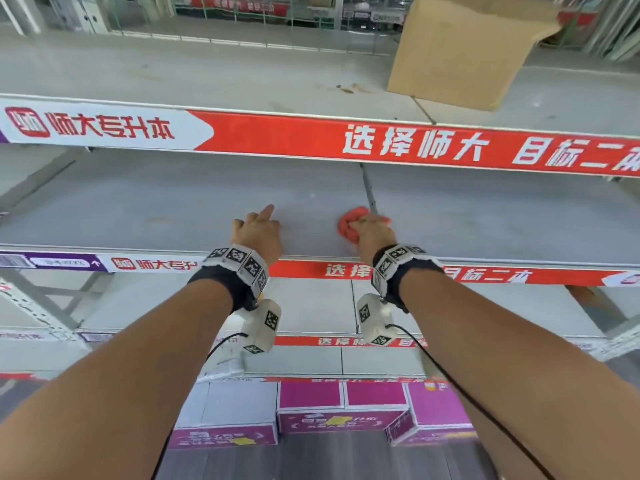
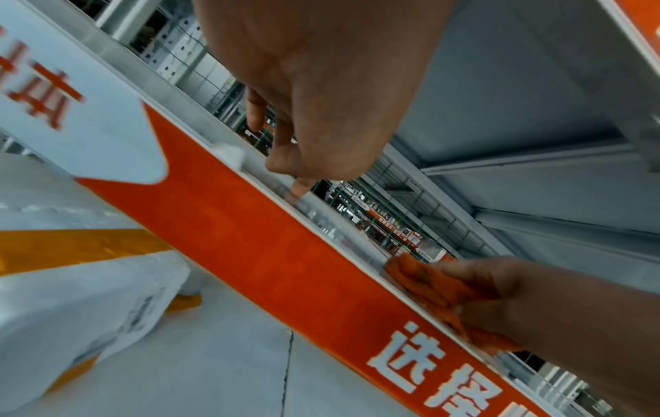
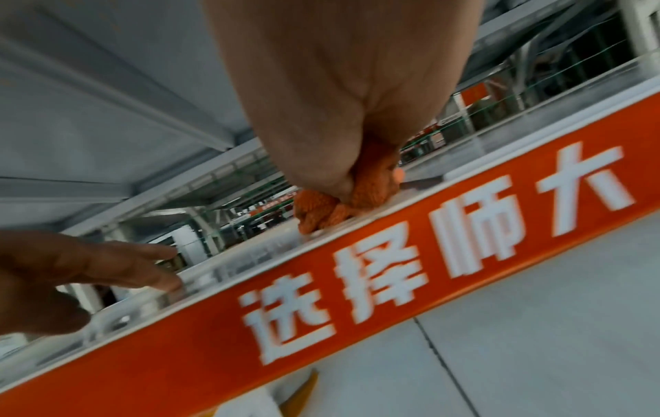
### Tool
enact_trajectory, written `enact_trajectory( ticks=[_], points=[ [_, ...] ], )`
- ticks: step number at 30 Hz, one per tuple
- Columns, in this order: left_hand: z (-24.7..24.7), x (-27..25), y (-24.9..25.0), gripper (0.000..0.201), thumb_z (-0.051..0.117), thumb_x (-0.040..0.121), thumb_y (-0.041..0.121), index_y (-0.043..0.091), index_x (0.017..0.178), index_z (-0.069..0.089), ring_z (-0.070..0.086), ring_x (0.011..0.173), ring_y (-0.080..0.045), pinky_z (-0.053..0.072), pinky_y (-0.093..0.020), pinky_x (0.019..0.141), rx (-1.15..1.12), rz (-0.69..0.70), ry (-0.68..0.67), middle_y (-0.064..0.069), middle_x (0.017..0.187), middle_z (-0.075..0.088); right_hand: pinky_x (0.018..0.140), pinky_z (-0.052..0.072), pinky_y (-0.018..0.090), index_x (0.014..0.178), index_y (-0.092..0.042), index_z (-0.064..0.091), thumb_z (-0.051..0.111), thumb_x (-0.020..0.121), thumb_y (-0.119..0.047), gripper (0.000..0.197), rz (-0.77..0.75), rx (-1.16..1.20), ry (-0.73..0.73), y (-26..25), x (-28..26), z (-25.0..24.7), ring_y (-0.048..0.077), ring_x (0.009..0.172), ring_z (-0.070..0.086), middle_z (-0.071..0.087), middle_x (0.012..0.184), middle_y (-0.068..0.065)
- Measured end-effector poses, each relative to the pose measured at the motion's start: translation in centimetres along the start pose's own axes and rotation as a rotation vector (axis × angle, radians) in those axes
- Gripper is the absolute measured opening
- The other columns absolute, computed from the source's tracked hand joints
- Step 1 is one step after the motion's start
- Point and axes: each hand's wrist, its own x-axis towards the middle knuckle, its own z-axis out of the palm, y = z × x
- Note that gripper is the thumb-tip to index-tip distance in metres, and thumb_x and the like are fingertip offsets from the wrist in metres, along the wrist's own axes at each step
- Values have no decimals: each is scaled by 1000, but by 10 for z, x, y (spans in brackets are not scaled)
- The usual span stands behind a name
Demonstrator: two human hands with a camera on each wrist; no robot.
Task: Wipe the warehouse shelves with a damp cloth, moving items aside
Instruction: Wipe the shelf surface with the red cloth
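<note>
An orange cloth (image 1: 348,223) lies bunched on the grey middle shelf (image 1: 138,202), close to the seam between two boards. My right hand (image 1: 369,228) grips it from above and holds it against the shelf; the right wrist view shows the cloth (image 3: 321,211) squeezed under the curled fingers just behind the red front strip (image 3: 357,282). My left hand (image 1: 258,221) is to the left of it, holding nothing, with loose fingers and the index finger pointing forward. In the left wrist view one of its fingertips (image 2: 299,189) touches the shelf behind the strip, and the cloth (image 2: 425,285) shows at lower right.
A tall cardboard box (image 1: 464,53) stands on the upper shelf at the right, above a long red banner (image 1: 311,140). Purple boxes (image 1: 339,410) sit at floor level. A white wrapped package with yellow tape (image 2: 89,310) lies on the shelf below.
</note>
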Motion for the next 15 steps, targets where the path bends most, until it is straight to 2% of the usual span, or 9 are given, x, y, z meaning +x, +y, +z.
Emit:
enact_trajectory(
  ticks=[3, 5, 7, 9, 10, 11, 13, 15],
  points=[
    [-5, 11, 24, 48, 42, 89, 11, 22, 135, 48, 30, 135, -22, 27, -43, 106, 17, 18, -8, 3, 157, 11, 98, 45, 39, 115, -18, 56, 39, 94, -21, 27, 39, 18, 60, 27, 9, 4, 30, 115, 52, 53, 126, 9],
    [-11, 18, 32, 49, 41, 88, 12, 22, 136, 47, 28, 136, -23, 26, -44, 107, 26, 12, -35, 3, 157, 11, 95, 44, 36, 112, -20, 57, 35, 94, -29, 30, 57, 94, 47, 28, 15, 6, 31, 114, 53, 54, 122, 8],
    [-16, 25, 36, 50, 40, 88, 11, 23, 137, 45, 28, 136, -23, 26, -44, 107, 44, -10, -70, 3, 156, 11, 98, 41, 34, 116, -18, 59, 33, 92, -36, 40, 73, 157, 26, 27, 20, -1, 32, 114, 49, 53, 125, 8],
    [-19, 31, 37, 52, 40, 88, 11, 24, 138, 43, 29, 135, -22, 27, -43, 105, 68, -39, -102, 4, 154, 13, 100, 41, 33, 104, -17, 64, 30, 82, -40, 46, 62, 222, 22, 29, 25, -9, 30, 110, 50, 58, 119, 7],
    [-18, 34, 36, 52, 40, 88, 11, 25, 138, 42, 29, 134, -22, 28, -42, 105, 79, -53, -115, 5, 154, 13, 101, 40, 33, 97, -19, 64, 33, 82, -38, 39, 53, 209, 7, 30, 27, -13, 28, 109, 52, 60, 115, 8],
    [-18, 37, 36, 53, 40, 88, 11, 25, 139, 42, 29, 134, -21, 28, -41, 104, 84, -61, -128, 5, 153, 14, 105, 37, 35, 101, -19, 64, 38, 87, -31, 32, 41, 196, -13, 32, 30, -14, 27, 114, 52, 59, 120, 10],
    [-16, 39, 31, 54, 41, 87, 10, 26, 139, 41, 29, 135, -22, 28, -42, 105, 75, -71, -141, 5, 154, 13, 110, 33, 37, 123, -15, 59, 45, 92, -17, 34, 75, 169, -42, 32, 40, -17, 28, 126, 47, 54, 133, 10],
    [-13, 42, 21, 56, 43, 86, 8, 25, 140, 40, 27, 137, -22, 26, -43, 107, 70, -80, -150, 5, 156, 10, 105, 40, 39, 123, -10, 58, 46, 90, -14, 35, 151, 178, 8, 25, 52, -14, 32, 119, 53, 58, 127, 12]
  ],
)
